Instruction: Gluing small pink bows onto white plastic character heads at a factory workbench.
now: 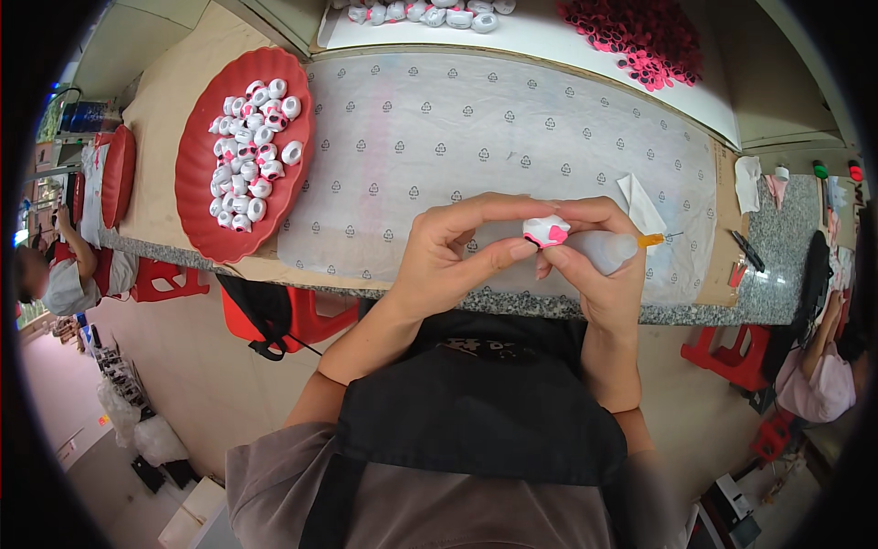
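Between the fingertips of both hands, above the near edge of the table, sits a small white figurine piece (546, 229) with a pink part on its front. My left hand (437, 261) pinches it from the left with thumb and index finger. From the other side my right hand (608, 291) touches it with thumb and index finger, while also gripping a translucent squeeze bottle (599, 247) in the palm. An orange tip with a thin needle (651, 240) points right from that bottle. The underside of the piece is hidden.
A red scalloped tray (197, 174) of white-and-pink pieces stands left. White pieces (439, 14) and a pink heap (645, 41) lie on the shelf behind. Folded white paper (643, 206) and a black pen (747, 250) lie right. Other people sit at both sides.
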Motion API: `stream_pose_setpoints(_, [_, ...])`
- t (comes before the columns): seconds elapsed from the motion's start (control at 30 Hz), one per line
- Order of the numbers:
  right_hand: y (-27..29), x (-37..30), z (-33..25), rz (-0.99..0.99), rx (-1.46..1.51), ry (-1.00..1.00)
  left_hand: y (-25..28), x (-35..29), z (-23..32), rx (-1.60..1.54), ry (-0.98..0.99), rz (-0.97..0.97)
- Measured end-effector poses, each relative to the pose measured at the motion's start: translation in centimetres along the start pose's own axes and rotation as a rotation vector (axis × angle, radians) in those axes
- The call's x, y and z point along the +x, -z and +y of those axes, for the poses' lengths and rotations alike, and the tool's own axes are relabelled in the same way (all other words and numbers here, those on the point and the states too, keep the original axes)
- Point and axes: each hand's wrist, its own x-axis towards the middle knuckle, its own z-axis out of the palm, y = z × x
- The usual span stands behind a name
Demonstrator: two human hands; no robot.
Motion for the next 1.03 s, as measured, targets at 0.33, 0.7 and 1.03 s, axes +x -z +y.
stream_pose_setpoints(0.33, [0.1, 0.0, 0.3, 0.012, 0.007, 0.006, -0.1, 0.3, -0.8, -0.036, -0.048, 0.005])
stream_pose_setpoints(0.7, [-0.5, -0.9, -0.4, 0.035, 0.074, -0.083, -0.3, -0.5, -0.3, -0.234, -0.017, -0.041])
stream_pose_setpoints(1.03, [-1.5, -0.1, 0.8, 0.04, 0.023, -0.022, -0.6, -0.5, 0.2, 0.107, -0.151, 0.06])
